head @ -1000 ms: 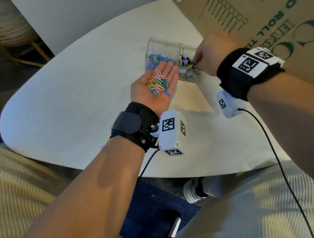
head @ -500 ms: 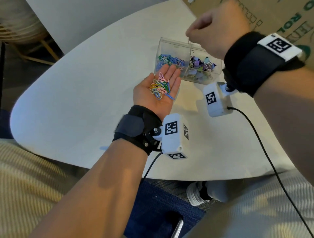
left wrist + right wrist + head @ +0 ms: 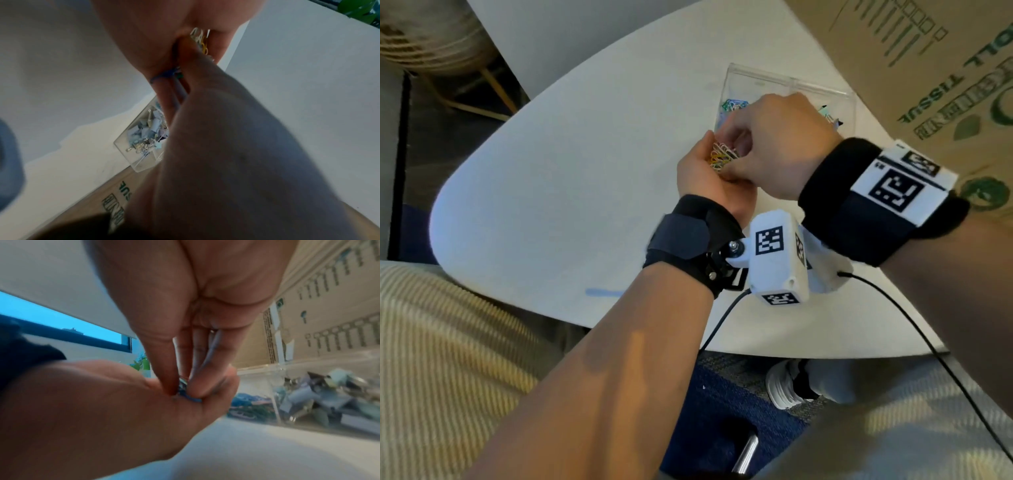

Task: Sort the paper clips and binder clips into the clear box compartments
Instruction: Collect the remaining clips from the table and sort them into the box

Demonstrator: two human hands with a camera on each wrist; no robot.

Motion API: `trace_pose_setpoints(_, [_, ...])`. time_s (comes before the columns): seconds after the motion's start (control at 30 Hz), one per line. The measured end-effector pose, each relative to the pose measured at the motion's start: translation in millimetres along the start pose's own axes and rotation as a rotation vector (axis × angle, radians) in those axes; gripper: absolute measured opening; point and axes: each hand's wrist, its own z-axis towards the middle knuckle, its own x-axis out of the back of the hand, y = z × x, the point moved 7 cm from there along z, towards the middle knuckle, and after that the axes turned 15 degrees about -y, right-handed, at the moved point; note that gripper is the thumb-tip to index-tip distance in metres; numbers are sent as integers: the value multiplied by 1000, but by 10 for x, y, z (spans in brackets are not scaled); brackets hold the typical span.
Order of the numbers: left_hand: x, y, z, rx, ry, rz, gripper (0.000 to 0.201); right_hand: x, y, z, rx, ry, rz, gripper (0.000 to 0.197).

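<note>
White tabletop [image 3: 558, 192] carries the clear box [image 3: 763, 80] near its far edge, beside a cardboard carton [image 3: 928, 68]; from the head view the left hand [image 3: 709, 174] cups paper clips [image 3: 722, 156] while the right hand [image 3: 777, 147] reaches in, fingers curled. Left wrist view alone shows binder clips [image 3: 144, 133] filling one compartment. Right wrist view shows thumb and fingers pinching a blue clip [image 3: 188, 395] on the palm. Light, springy wire likely tangles; pinch one loop.
</note>
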Motion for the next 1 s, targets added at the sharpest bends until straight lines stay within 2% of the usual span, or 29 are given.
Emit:
trace_pose_setpoints(0.13, [-13,82,23,-58,-24,38,37,12,139,-17,14,101,331,11])
trace_pose_setpoints(0.3, [-33,122,64,-72,-19,57,40,-27,320,-3,14,136,869,13])
trace_pose_setpoints(0.37, [-29,107,68,-63,0,35,37,45,331,4,41,169,1003,15])
trace_pose_setpoints(0.43, [-38,105,60,-52,-18,-3,39,210,386,20,48,261,1068,14])
trace_pose_setpoints(0.53, [-5,92,48,-8,-37,-10,45,501,490,81,7,429,826,11])
trace_pose_setpoints(0.6, [-8,75,37,9,-42,-3,46,606,511,149,-31,479,616,11])
trace_pose_setpoints(0.63, [-10,65,33,15,-43,0,45,603,512,207,-55,446,532,12])
trace_pose_setpoints(0.73, [15,56,33,27,-45,12,45,429,525,381,-123,225,365,19])
trace_pose_setpoints(0.8, [40,87,34,21,-52,19,45,404,496,368,-110,227,347,21])
trace_pose_setpoints(0.9, [60,133,58,-4,-71,7,45,467,279,192,3,328,313,18])
trace_pose_setpoints(1.0, [52,157,69,-40,-80,20,39,313,32,72,57,180,140,20])
